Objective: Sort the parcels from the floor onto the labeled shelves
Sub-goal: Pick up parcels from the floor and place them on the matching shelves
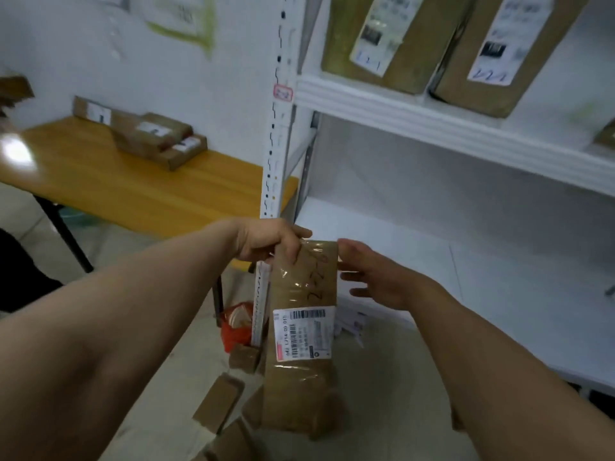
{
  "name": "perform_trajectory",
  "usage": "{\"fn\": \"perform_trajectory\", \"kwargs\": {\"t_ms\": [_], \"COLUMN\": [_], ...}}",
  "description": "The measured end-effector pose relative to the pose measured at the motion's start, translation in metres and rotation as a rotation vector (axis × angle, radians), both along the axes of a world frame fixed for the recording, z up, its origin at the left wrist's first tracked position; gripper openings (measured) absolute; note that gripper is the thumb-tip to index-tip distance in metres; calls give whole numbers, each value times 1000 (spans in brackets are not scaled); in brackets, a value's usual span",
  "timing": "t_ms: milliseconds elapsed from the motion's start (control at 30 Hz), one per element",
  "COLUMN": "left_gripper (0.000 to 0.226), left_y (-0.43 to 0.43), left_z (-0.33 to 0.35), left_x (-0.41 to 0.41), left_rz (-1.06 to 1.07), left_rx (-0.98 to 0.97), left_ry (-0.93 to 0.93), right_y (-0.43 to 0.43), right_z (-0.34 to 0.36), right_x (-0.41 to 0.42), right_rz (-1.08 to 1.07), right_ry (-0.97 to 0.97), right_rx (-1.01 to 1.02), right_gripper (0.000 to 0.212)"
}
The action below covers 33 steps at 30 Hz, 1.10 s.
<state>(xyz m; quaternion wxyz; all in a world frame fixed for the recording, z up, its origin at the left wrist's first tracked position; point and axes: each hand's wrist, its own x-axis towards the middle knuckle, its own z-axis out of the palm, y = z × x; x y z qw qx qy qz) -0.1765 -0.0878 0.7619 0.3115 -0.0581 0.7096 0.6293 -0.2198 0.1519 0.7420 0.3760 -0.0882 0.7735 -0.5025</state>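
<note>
Hanging from the left hand (pixel 266 242), fingers (pixel 290 251) pinching its top, a long brown taped parcel (pixel 299 377) bears handwriting, then a barcode label (pixel 303 334) lower; right hand (pixel 374 277) fingers wide.

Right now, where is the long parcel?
Head view, low centre: the long parcel hangs from the left hand, right hand beside it, before the white shelf.

Blurred shelf tag (pixel 283 93), unreadable
</note>
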Motion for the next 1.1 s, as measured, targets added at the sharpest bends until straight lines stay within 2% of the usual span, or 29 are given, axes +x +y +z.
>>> {"fn": "perform_trajectory", "kwargs": {"t_ms": [100, 233, 333, 433, 533, 600, 667, 733, 800, 900, 967, 1033, 1100], "left_gripper": [100, 108, 107, 109, 117, 118, 108, 88, 85, 86, 73, 61, 60], "left_y": [-7, 5, 19, 20, 10, 2, -6, -9, -6, 16, 41, 66, 88], "left_z": [33, 60, 75, 86, 90, 87, 82, 78, 77, 88, 101, 115, 128], "left_x": [0, 5, 5, 4, 7, 11, 14, 16, 14, 6, 0, -7, -16], "left_rz": [-56, -148, -112, 24, 25, 35, 56, 53, 59, 42, 31, 66, 124], "left_rx": [-56, -119, -133, -69, -60, -82, -57, 2, 48, 157, 233, 256, 255], "left_ry": [52, 94, 193, 307, 325, 320, 304, 285, 286, 288, 299, 357, 450], "right_y": [5, 5, 6, 20, 45, 62, 80, 97, 111, 126, 135, 146, 161], "right_z": [33, 58, 74, 90, 104, 114, 123, 134, 145, 163, 173, 180, 185], "right_x": [3, 10, 11, 9, 6, 6, 7, 9, 11, 17, 21, 23, 23], "right_rz": [44, 55, 37, -74, -234, -334, -475, -636, -766, -905, -941, -972, -1026], "right_ry": [-1, 14, 55, 137, 224, 280, 320, 361, 407, 446, 462, 495, 515], "right_rx": [-82, -102, -111, -142, -213, -269, -346, -434, -536, -653, -704, -746, -778], "right_gripper": [104, 85, 81, 71, 65, 51, 34, 20, 12, 9, 12, 19, 20]}}
